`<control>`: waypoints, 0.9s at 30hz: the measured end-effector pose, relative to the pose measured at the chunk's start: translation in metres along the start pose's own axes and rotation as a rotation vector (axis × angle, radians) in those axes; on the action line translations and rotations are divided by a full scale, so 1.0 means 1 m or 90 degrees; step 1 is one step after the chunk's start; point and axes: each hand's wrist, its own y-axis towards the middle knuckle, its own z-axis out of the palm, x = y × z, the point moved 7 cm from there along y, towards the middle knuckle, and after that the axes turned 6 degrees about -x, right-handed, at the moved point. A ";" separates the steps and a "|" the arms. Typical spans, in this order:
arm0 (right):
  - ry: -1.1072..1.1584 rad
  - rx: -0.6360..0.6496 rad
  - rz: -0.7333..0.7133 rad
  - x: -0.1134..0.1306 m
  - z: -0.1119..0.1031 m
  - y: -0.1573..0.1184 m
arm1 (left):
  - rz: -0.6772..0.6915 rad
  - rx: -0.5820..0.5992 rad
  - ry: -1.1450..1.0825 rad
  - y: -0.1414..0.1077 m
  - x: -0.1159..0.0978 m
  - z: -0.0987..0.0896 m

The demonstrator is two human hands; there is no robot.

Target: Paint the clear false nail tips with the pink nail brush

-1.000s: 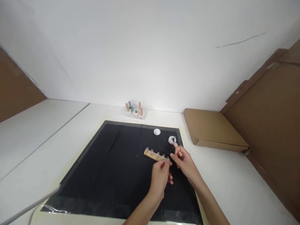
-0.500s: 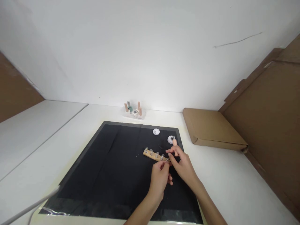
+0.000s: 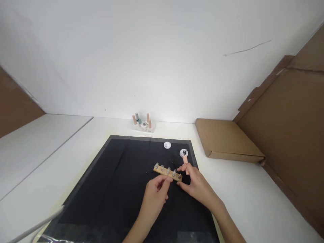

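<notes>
A narrow wooden strip [image 3: 165,171] with several clear nail-like pieces standing on it lies aslant on the black mat [image 3: 113,182]. My left hand [image 3: 156,194] is at its near edge, thumb and forefinger pressed together there; whether they pinch the strip is too small to tell. At the strip's right end is my right hand [image 3: 196,182], thumb and forefinger apart on either side of it. A pink-handled brush or bottle cap [image 3: 185,160] rises beside the right fingers, its dark tip over a small white dish [image 3: 182,153]; its lower end is partly hidden.
Another small white dish [image 3: 167,145] sits near the mat's back edge. Behind the mat, a clear holder [image 3: 143,129] carries several small polish bottles. A flat cardboard box [image 3: 227,137] lies at the right, and a pale cable [image 3: 40,224] runs at the lower left.
My left hand has moved left along the strip. My right thumb and forefinger have spread around the strip's right end, which is now uncovered. The pink-handled item has shifted slightly, and the view has tilted.
</notes>
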 end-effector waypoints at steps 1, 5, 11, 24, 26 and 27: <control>-0.015 0.003 -0.004 0.001 0.000 0.000 | 0.018 -0.012 0.001 0.003 -0.008 -0.004; -0.060 0.011 -0.015 0.004 0.000 0.002 | 0.087 -0.036 0.017 0.010 -0.042 -0.014; -0.099 0.016 -0.017 0.011 -0.011 0.005 | 0.172 -0.020 0.106 0.022 -0.080 -0.011; -0.115 0.021 -0.012 0.017 -0.023 0.007 | 0.312 0.027 0.339 0.074 -0.078 -0.028; -0.110 0.022 -0.013 0.018 -0.022 0.009 | 0.325 0.066 0.357 0.076 -0.072 -0.029; -0.106 0.021 -0.013 0.018 -0.022 0.010 | 0.328 0.080 0.363 0.078 -0.070 -0.030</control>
